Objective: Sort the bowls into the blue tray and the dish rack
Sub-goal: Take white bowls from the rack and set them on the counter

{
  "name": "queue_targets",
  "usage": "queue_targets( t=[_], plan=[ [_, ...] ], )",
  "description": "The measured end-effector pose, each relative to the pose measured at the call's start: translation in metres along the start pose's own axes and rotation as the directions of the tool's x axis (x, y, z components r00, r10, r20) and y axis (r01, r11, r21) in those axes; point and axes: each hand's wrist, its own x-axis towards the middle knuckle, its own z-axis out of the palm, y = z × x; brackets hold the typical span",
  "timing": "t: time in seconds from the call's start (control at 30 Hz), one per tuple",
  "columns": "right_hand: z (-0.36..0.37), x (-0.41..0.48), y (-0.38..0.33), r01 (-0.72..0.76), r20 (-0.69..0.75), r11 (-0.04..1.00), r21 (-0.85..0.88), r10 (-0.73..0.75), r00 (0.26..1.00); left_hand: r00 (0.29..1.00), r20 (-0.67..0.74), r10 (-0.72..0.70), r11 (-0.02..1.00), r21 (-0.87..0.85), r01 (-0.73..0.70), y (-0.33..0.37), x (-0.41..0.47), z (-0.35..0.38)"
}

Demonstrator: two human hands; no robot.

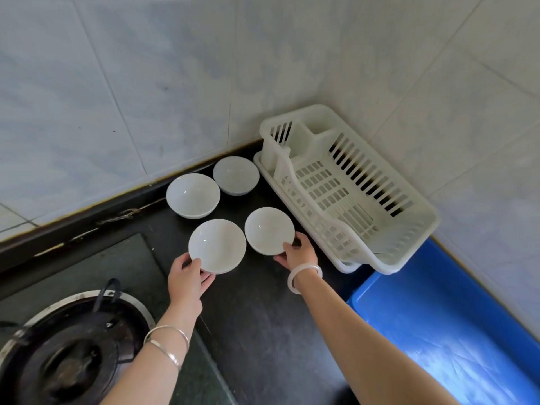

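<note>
Two bare forearms reach forward from the bottom edge, both ending at the group of white bowls. The left hand point(188, 277) grips the near-left bowl point(216, 245) at its near rim, thumb on top, fingers curled beneath. The right hand point(298, 252) pinches the near rim of the bowl just to the right point(269, 230). Two thin silver bangles point(166, 343) circle the left wrist; a pale bangle point(304, 277) circles the right.

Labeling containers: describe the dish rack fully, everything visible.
The dish rack is off-white plastic with slatted walls and a grid floor, plus a solid cutlery compartment at its far end. It holds nothing, sits on a matching drip tray in the tiled corner, and its near end overlaps the blue tray.
</note>
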Motion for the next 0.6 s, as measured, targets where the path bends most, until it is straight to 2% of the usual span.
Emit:
queue_targets(
  t=[0.13, 0.23, 0.6],
  plan=[
    [0.004, -0.003, 0.009, -0.057, 0.041, 0.975, 0.213, 0.049, 0.998, 1.000, -0.018, -0.001, 0.999, -0.053, 0.000, -0.002, -0.004, 0.007],
    [0.011, -0.002, 0.003, -0.064, 0.042, 0.959, 0.275, 0.054, 0.998, 1.000, -0.022, -0.012, 0.994, -0.110, 0.009, -0.001, -0.006, 0.013],
    [0.035, 0.013, -0.022, -0.078, 0.071, 0.953, 0.294, 0.060, 0.996, 1.000, -0.005, -0.030, 0.988, -0.154, 0.029, 0.001, -0.004, 0.019]
  ],
)
